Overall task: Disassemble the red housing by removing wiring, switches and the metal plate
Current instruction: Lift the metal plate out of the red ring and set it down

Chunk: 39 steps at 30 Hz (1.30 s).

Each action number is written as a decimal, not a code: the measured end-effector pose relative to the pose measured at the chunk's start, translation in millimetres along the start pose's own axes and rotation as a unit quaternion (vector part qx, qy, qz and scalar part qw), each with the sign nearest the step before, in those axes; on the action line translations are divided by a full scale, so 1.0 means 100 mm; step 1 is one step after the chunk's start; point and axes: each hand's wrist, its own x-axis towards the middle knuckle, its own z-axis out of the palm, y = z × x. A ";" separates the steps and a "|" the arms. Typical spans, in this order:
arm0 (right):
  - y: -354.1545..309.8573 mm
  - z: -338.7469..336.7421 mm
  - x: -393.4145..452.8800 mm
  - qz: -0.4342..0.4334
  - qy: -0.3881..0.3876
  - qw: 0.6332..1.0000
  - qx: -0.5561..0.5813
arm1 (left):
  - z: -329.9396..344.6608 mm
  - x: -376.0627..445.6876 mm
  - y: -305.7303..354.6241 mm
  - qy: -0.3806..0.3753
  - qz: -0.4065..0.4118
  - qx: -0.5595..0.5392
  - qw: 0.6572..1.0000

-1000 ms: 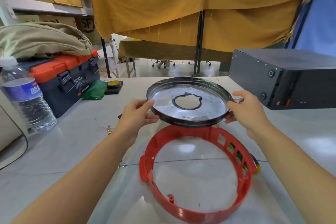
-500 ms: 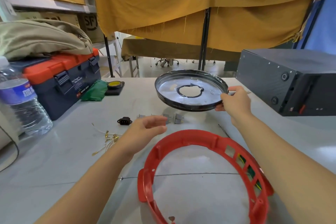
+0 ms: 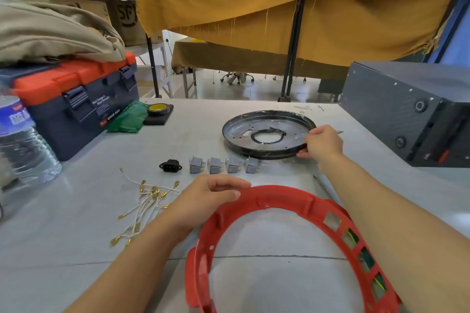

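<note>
The round metal plate lies on the table at the back, and my right hand pinches its right rim. The red ring housing lies near me on the table. My left hand hovers with relaxed fingers over the housing's far left rim, holding nothing. Several grey switches stand in a row behind the housing, with a black power socket to their left. A bundle of white wires with brass terminals lies left of my left hand.
A blue and orange toolbox with a khaki bag on it stands at the left, a water bottle before it. A roll of tape and a green cloth lie beside it. A black metal box fills the right.
My right hand has carried the metal plate back and set it down on the table. My left hand let go of it and moved down to the red housing's rim.
</note>
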 end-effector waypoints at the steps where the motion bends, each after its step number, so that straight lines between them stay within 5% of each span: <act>1: 0.02 0.00 0.01 0.007 -0.008 1.000 -0.001 | 0.00 0.00 -0.01 0.001 -0.001 -0.004 1.000; 10: 0.13 -0.04 0.04 0.035 -0.090 0.995 -0.041 | 0.01 0.02 -0.06 0.005 -0.008 -0.026 1.000; 15: 0.07 -0.28 -0.16 -0.054 -0.059 0.990 -0.120 | 0.04 0.00 -0.03 0.018 -0.003 -0.020 1.000; 20: 0.08 -0.68 -0.61 -0.129 -0.168 0.973 -0.096 | 0.06 -0.06 -0.01 0.043 0.013 -0.025 0.999; 39: 0.59 -1.18 -1.19 -0.057 -0.034 0.983 -0.174 | 0.14 -0.35 0.00 0.102 0.021 -0.013 0.994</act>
